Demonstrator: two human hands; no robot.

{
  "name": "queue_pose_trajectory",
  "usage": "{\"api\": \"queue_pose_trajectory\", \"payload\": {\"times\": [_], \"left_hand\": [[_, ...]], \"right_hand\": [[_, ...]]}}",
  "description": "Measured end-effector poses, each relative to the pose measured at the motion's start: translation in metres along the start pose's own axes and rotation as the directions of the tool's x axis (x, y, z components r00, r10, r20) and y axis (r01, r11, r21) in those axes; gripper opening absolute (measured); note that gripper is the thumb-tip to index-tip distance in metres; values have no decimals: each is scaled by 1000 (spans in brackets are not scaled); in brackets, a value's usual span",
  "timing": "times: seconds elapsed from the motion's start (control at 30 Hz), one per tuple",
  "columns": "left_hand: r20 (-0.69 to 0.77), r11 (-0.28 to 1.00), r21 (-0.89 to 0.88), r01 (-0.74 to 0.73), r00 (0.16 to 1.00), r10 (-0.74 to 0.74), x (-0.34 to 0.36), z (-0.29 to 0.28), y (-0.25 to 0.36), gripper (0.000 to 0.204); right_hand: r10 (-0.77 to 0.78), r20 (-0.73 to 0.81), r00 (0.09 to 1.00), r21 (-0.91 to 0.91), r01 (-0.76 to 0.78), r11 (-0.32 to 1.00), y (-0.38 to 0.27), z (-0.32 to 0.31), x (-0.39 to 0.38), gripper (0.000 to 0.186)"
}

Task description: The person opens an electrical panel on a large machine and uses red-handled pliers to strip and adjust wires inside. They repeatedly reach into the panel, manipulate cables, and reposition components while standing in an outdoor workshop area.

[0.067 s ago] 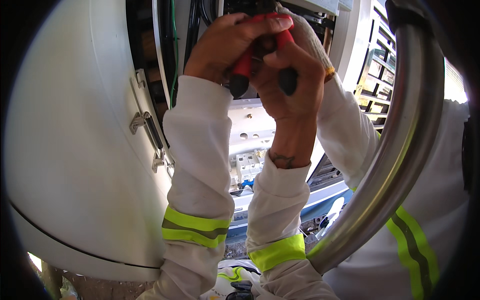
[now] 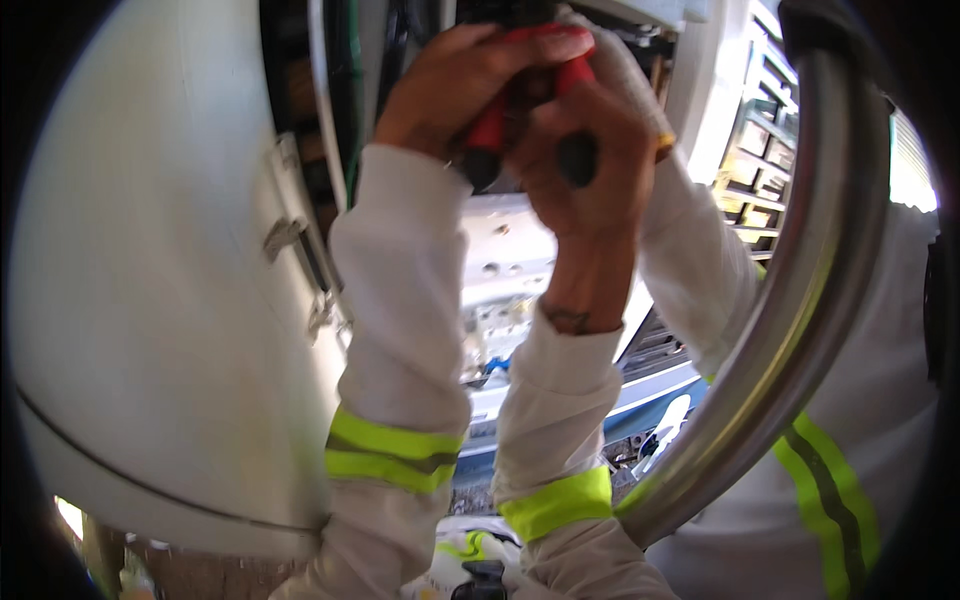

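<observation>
At the top centre my left hand [image 2: 435, 95] is closed on a red-handled tool [image 2: 488, 128] with black grip ends. My right hand [image 2: 600, 170], just to its right, is closed on the tool's other handle. The working end is largely hidden by my fingers. A co-worker's gloved hand [image 2: 632, 85] is behind the tool at the right, close to my fingers; what it holds is hidden. Above and behind is the dark inside of an open cabinet with cables [image 2: 355, 90]. Below my hands shows a white panel [image 2: 505, 235] with holes and blurred components.
A large white door [image 2: 150, 270] with metal hinge hardware [image 2: 285, 235] fills the left. A thick curved steel pipe [image 2: 800, 260] crosses the right, beside a co-worker's light sleeve [image 2: 700, 260] and body with reflective stripes. A louvred grille [image 2: 755, 150] is at the upper right.
The view has shifted slightly and blurred. Both my hands and the red tool appear a little higher and farther right, with the grip unchanged.
</observation>
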State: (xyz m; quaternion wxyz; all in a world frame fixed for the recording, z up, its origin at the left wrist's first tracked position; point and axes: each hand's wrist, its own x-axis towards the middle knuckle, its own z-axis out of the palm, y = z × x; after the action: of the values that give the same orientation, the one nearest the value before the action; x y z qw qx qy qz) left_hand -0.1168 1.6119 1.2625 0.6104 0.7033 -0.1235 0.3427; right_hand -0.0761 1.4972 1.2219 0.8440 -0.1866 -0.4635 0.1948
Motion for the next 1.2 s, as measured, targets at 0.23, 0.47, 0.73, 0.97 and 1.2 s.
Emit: {"api": "queue_pose_trajectory", "payload": {"times": [0.23,0.47,0.73,0.97,1.2], "left_hand": [[39,995,-87,-39,998,42,5,-4,-1,46],[36,993,-117,-10,999,14,7,-3,-3,41],[-5,998,-25,-65,998,65,6,-6,-5,50],[-41,997,48,-62,997,64,5,-1,6,55],[83,992,-5,122,989,-121,2,-5,14,29]], "right_hand": [[-151,3,988,-149,150,977,4,1,1,5],[-1,56,998,49,-2,999,1,-2,9,2],[23,8,1000,29,-23,999,4,-7,7,2],[4,46,999,60,-7,998,-1,-2,9,3],[-2,92,996,50,-2,999,1,0,5,4]]}}
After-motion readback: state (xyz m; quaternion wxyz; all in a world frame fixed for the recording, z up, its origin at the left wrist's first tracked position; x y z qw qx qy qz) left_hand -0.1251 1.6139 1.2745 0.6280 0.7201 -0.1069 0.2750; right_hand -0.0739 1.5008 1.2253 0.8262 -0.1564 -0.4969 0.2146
